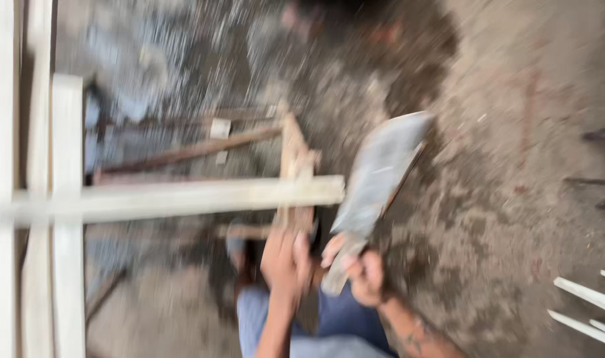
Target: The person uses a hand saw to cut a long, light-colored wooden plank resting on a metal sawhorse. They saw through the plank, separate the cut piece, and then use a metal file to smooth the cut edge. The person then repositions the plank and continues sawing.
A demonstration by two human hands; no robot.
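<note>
Gripping the handle of a cleaver (380, 174), the right hand (363, 272) is seen low in the blurred view, its fingers closed round the grip. The broad grey blade is held tilted, rising up and to the right from the hand. Just beside it, the left hand (286, 260) is closed round the lower end of an upright stick (296, 166), which is held roughly vertical. Below both hands, knees in blue trousers (329, 325) are seen, and the right forearm is marked with a dark pattern.

A pale slat (183, 197) is laid crosswise in front of the stick, reaching from the left edge to a point just left of the blade; whether the blade touches its end cannot be told through the blur. At the far left, more pale slats (67, 219) are stood on end, crossed by the first. Behind them, thin brown sticks (189, 151) are seen lying at a slant toward the upright stick.

Near the lower right corner, a few white strips (587, 305) are seen on the ground (514, 166), well apart from the hands. The ground itself is bare earth, grey-brown and patchy, with darker soil farther back at the top.
</note>
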